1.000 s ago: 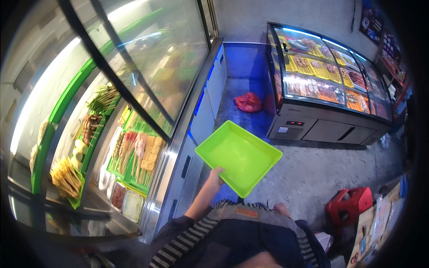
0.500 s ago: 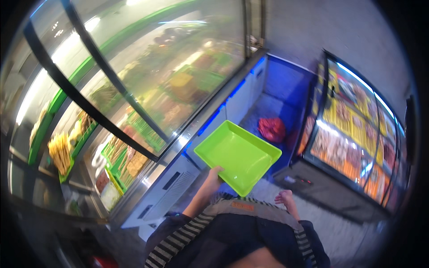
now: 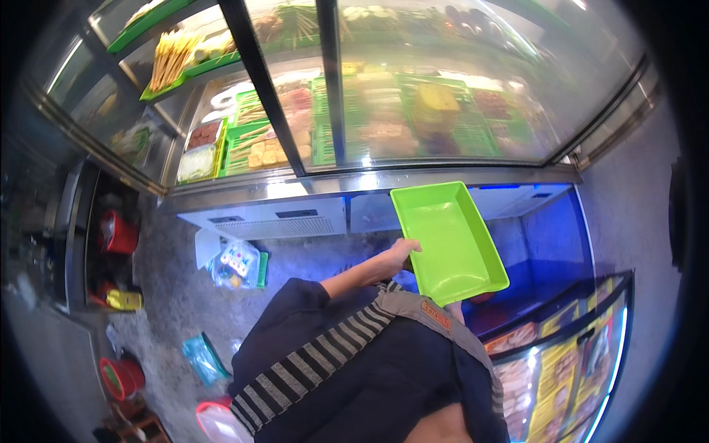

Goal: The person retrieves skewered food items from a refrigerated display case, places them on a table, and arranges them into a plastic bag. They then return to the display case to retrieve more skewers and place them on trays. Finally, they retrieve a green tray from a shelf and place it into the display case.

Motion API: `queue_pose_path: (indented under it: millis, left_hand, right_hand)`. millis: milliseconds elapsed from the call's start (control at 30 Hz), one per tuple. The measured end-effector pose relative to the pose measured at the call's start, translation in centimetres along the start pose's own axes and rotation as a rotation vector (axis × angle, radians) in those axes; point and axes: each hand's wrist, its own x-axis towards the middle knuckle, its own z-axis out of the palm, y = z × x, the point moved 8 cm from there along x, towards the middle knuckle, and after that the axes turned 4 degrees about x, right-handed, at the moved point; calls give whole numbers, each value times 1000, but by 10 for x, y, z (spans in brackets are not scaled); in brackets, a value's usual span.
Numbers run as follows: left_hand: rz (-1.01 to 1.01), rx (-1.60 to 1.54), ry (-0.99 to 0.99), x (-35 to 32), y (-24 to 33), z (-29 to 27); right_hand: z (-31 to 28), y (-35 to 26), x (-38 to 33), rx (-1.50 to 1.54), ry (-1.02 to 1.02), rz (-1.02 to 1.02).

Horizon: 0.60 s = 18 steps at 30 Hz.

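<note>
Head view, left to right: we look down at a red bucket (image 3: pixel 118 236) tucked under a dark counter at the far left, with a second red bucket (image 3: pixel 117 376) lower on the grey floor and a clear bag of coloured packets (image 3: pixel 235 264) lying beside a white vent panel (image 3: pixel 269 221). Above these runs the glass-fronted display case (image 3: pixel 354 96), its green baskets (image 3: pixel 255 144) filled with skewers and other foods. At centre our left hand (image 3: pixel 395 258) is clamped on the near-left edge of a bright green tray (image 3: pixel 447 240), fingers curled over its rim, holding it tilted in the air in front of the case's blue-lit base. Our right hand is hidden beneath the tray, and we cannot tell its grip. At lower right stands a second lit display cabinet (image 3: pixel 561 369) packed with yellow and red packages.
</note>
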Motion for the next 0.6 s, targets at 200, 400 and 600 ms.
queue_pose_path:
  millis: [200,400,600]
  left_hand:
    - [104,-107,123,-2,13,-9]
    - [239,-308,374,-42,-10,-57]
    - [536,-712,630,-132,-3,-117]
  right_hand:
    - [22,-47,30,-194,-194,-16]
    - [51,-79,44,-377,-409,-34]
    - [188,-72,-44,-658,-1009,-105]
